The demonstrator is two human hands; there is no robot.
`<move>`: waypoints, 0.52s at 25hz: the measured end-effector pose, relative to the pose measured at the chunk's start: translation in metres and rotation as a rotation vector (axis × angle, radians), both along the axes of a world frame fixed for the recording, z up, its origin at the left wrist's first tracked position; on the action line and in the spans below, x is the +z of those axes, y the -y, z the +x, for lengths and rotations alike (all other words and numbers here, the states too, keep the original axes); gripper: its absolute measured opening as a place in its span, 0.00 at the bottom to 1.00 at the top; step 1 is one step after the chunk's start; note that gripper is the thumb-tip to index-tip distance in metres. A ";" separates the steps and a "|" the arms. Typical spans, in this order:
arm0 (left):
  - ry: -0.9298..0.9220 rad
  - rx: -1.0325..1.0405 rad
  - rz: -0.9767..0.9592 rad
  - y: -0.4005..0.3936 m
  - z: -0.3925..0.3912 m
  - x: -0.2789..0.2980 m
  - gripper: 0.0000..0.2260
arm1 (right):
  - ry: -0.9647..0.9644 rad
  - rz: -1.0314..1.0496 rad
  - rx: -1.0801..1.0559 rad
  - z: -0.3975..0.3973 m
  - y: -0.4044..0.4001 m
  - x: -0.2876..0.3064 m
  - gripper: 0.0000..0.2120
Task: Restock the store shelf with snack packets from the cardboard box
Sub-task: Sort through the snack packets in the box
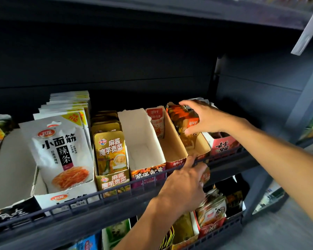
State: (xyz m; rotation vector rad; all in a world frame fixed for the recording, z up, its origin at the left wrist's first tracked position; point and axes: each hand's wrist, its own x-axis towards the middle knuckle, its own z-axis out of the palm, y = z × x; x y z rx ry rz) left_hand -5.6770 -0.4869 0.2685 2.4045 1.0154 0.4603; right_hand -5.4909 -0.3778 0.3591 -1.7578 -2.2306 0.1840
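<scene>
The step in hand seems to be the placing of packets into one display carton on the shelf. The right hand (200, 117), at about two o'clock in the view, has its fingers and thumb curled around a bunch of orange-brown snack packets (183, 117) and holds them inside the brown-lined display carton (197, 143). The left hand (183, 184), at about five o'clock, lies with straight fingers on the wire front rail (90, 194) just before this carton; under its palm a small packet seems to show, but I cannot tell if the hand holds it. The cardboard box of the task is not in view.

The next move probably calls for pushing the packets down and upright, so they stand in a row and face front.

At ten o'clock stands a white carton with white noodle-snack packets (61, 150), beside it gold packets (110, 152), then an empty white-lined carton (143, 141). The shelving is dark metal, and a lower shelf (215, 212) with more packets is at six o'clock.
</scene>
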 end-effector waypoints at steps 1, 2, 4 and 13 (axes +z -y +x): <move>-0.010 0.002 -0.009 0.000 0.000 0.001 0.18 | 0.034 0.012 -0.003 -0.001 -0.001 0.001 0.46; -0.021 0.004 -0.019 0.000 0.000 0.002 0.19 | 0.092 0.034 -0.006 -0.003 -0.003 0.001 0.46; -0.035 0.004 -0.031 0.002 0.000 0.004 0.20 | 0.185 0.080 -0.014 -0.003 -0.005 -0.001 0.46; -0.035 -0.008 -0.042 0.002 -0.002 0.006 0.19 | -0.072 0.061 -0.015 0.015 0.002 0.003 0.41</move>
